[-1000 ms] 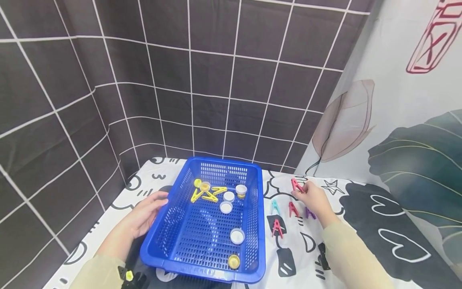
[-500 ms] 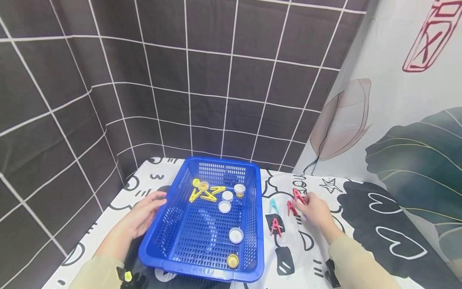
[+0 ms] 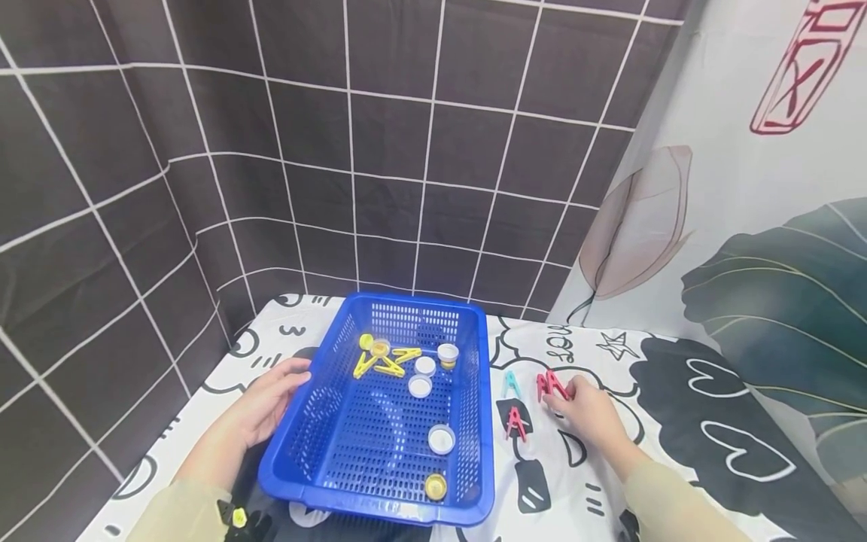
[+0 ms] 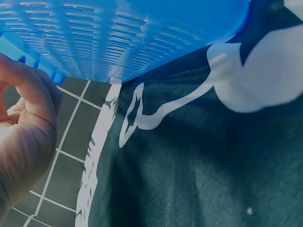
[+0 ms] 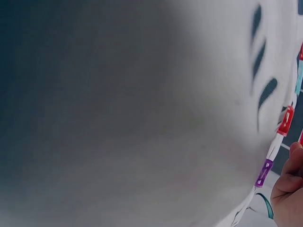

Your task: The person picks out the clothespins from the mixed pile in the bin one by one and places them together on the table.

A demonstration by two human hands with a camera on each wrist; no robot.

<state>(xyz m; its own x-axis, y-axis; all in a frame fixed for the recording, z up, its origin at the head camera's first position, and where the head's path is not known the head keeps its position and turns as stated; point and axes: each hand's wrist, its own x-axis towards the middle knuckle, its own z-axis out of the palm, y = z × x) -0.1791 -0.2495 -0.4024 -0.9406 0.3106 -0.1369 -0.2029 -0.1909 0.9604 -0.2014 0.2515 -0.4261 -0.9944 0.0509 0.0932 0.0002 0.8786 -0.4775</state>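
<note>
My right hand point(image 3: 588, 410) pinches a red clothespin point(image 3: 558, 385) just above the cloth. Close on its left is a second red clothespin point(image 3: 541, 387), touching or nearly so. A third red clothespin point(image 3: 515, 424) and a teal clothespin point(image 3: 511, 385) lie nearer the basket. The right wrist view shows a purple clothespin point(image 5: 264, 173), hidden behind my hand in the head view. My left hand point(image 3: 267, 403) rests with extended fingers against the left side of the blue basket point(image 3: 375, 506). Inside it lie several yellow clothespins point(image 3: 389, 367) and several bottle caps point(image 3: 441, 439).
A white cloth with black drawings point(image 3: 569, 482) covers the table. Behind the basket hangs a dark curtain with a white grid point(image 3: 393, 150). A pale curtain with leaf prints point(image 3: 779, 301) borders the right side.
My right hand has brought the red clothespin down and towards me, next to another red one. My left hand has stayed at the basket. The view has shifted slightly.
</note>
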